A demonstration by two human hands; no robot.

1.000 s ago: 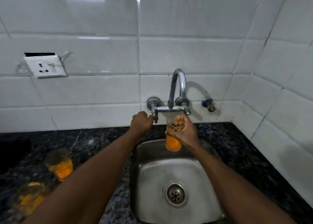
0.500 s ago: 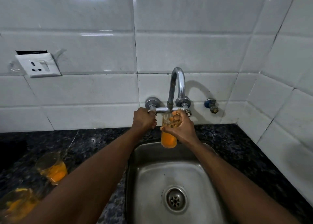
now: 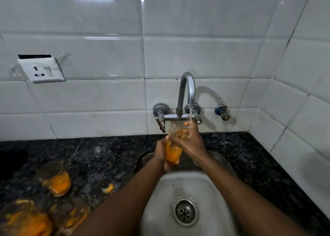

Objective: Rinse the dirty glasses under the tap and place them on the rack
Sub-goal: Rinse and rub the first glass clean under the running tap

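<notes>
Orange-smeared glasses [image 3: 56, 180] wait on the counter [image 3: 116, 152] at your left. Over the sink [image 3: 221, 162], your left hand [image 3: 160, 157] grips the glass [image 3: 174, 150] low and your right hand [image 3: 192, 143] wraps its rim, holding it up under the tap [image 3: 186, 91] to catch the stream.

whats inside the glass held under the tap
Orange residue fills the lower part of the glass; its upper part looks clear. The left hand and right hand wrap it, so its base and any water level are hidden.
</notes>
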